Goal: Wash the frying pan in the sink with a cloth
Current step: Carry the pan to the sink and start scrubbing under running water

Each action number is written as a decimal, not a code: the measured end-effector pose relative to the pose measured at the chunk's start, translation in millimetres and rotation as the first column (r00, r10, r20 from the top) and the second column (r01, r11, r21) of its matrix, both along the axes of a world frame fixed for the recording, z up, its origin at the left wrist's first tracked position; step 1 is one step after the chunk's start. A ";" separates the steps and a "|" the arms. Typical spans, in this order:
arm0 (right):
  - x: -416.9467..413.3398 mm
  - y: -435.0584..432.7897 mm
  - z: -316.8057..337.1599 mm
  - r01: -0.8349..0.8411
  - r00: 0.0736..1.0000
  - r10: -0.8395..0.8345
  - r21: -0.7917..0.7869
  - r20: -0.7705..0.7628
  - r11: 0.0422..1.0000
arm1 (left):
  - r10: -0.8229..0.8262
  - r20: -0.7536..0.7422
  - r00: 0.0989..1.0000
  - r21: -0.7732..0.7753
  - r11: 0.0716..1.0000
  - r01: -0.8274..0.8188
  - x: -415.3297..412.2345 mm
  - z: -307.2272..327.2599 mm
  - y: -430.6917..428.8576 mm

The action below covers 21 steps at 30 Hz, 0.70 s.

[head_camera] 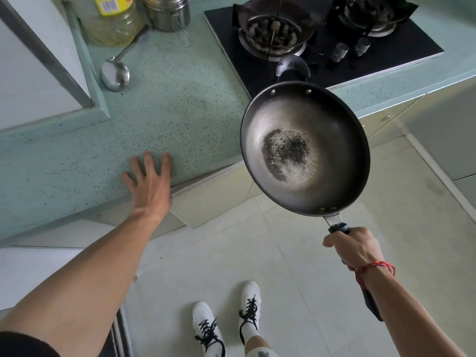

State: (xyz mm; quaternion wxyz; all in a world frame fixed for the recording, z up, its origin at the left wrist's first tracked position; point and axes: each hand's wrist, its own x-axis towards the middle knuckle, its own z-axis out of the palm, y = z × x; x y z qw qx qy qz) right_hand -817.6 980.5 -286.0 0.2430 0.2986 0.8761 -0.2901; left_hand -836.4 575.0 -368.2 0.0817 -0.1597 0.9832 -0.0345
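The frying pan (305, 149) is in the air, held out over the floor just off the edge of the surface (180, 104), in front of the hob (322, 47). Its bowl faces up toward the camera and shows a dark, burnt-looking patch of residue in the middle, ringed by a paler, dull film; nothing in it looks wet or soapy. The right hand (354, 248) has its fingers wrapped tight round the black handle, a red cord at the wrist. The left hand (149, 181) is spread, fingers straight and apart, at the front edge of the surface; whether it rests there or hovers is unclear.

No sink, tap or cloth shows in this view, so by my reading the washing has not begun: the pan is only lifted and in transit. Everything is left to do: reach the sink, find a cloth, wet and scrub the burnt centre, rinse.

Further back on the surface lie a metal ladle (114, 73), a yellow-labelled jar (113, 19) and a steel canister (167, 12).
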 end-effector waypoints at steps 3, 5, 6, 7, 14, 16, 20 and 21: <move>-1.7 -1.3 -1.0 -0.005 1.000 0.004 0.012 0.006 1.000 | 0.006 -0.027 1.000 -0.025 1.000 -0.007 -1.5 -2.5 0.9; -2.3 -2.0 -1.3 -0.009 1.000 0.009 0.019 0.006 1.000 | 0.020 -0.035 0.999 -0.035 0.999 -0.021 -1.8 -1.3 3.2; -2.5 -2.1 -1.3 -0.011 1.000 0.011 0.020 0.005 1.000 | 0.025 -0.034 0.999 -0.041 0.999 -0.026 -2.0 -0.5 4.5; -2.8 -1.9 -1.1 -0.012 1.000 0.012 0.018 0.006 1.000 | 0.028 -0.029 0.999 -0.048 0.998 -0.029 -1.8 0.5 6.0; -0.9 5.6 9.3 -0.021 1.000 0.021 0.021 0.012 1.000 | -0.012 0.016 1.000 -0.033 0.999 0.013 -6.3 17.8 17.0; -1.0 10.4 15.4 -0.015 1.000 0.015 0.019 0.009 1.000 | -0.074 0.009 0.997 -0.008 0.997 0.074 -12.2 27.1 24.5; 1.2 23.5 28.3 -0.020 1.000 0.020 0.022 0.000 1.000 | -0.148 -0.070 0.987 0.082 0.985 0.153 -34.8 51.4 46.6; 2.2 27.5 31.2 -0.021 1.000 0.021 0.027 0.000 0.999 | -0.146 -0.091 0.985 0.122 0.980 0.156 -42.1 58.5 53.9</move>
